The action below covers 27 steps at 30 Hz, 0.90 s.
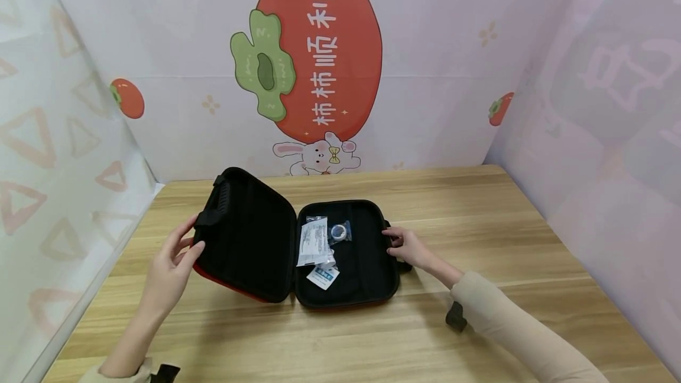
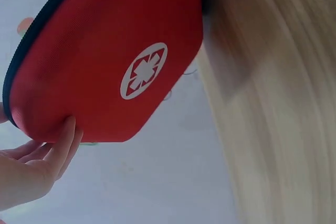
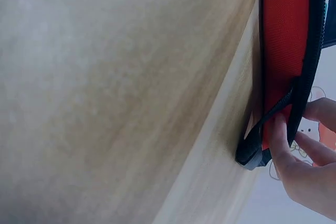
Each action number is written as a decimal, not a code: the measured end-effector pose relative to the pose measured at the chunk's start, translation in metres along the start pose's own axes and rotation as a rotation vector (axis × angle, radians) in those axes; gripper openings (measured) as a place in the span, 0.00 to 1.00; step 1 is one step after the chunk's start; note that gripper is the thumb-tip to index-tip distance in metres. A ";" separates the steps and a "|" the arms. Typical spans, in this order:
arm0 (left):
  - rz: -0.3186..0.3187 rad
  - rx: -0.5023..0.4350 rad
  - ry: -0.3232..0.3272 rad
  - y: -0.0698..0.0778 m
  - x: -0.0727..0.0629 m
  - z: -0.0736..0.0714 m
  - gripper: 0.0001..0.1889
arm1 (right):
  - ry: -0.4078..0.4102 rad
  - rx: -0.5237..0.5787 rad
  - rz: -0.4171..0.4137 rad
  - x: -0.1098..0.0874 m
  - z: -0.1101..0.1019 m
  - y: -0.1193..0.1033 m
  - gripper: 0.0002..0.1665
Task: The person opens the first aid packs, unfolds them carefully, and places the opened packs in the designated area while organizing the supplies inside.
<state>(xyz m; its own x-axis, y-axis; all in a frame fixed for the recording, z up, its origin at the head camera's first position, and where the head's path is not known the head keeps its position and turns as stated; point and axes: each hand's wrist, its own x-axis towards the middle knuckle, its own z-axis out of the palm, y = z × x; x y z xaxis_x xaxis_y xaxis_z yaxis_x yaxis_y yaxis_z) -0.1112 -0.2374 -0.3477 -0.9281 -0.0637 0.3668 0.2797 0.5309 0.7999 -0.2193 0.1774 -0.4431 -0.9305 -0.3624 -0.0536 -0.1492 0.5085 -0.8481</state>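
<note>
A first-aid case [image 1: 379, 253] lies spread on the table, black inside. Its raised lid [image 1: 250, 241] leans to the left, and the left hand [image 1: 169, 268] grips the lid's outer edge between thumb and fingers. From the left wrist view, the lid's red outside carries a white medical emblem [image 2: 144, 71]. At the right rim of the base, the right hand [image 1: 412, 248] pinches the edge beside a black strap handle [image 3: 252, 148]. Inside the base are a white printed packet [image 1: 314, 241], a wrapped roll of tape [image 1: 339, 232] and a small white-and-blue packet [image 1: 323, 276].
The wooden table [image 1: 452, 211] extends on both sides of the case. A printed cloth backdrop [image 1: 425, 117] rises behind the table's far edge, with more cloth hanging at left and right.
</note>
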 end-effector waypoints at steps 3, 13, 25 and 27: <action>-0.041 -0.002 -0.023 -0.008 -0.002 -0.006 0.25 | -0.001 0.003 0.011 -0.002 -0.001 0.001 0.26; -0.144 0.056 -0.091 -0.030 -0.010 -0.012 0.26 | 0.002 0.033 0.050 -0.013 -0.013 0.009 0.27; -0.231 -0.005 -0.174 -0.043 -0.019 0.000 0.24 | -0.001 0.075 0.055 -0.029 -0.031 0.020 0.26; -0.246 -0.006 -0.186 -0.045 -0.021 0.002 0.24 | -0.003 0.089 0.055 -0.031 -0.034 0.022 0.27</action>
<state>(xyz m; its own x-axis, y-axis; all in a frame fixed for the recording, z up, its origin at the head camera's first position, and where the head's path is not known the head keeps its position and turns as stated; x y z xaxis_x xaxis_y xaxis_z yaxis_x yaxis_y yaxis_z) -0.1044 -0.2583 -0.3923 -0.9971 -0.0334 0.0689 0.0420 0.5139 0.8568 -0.2050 0.2263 -0.4427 -0.9354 -0.3382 -0.1032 -0.0671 0.4563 -0.8873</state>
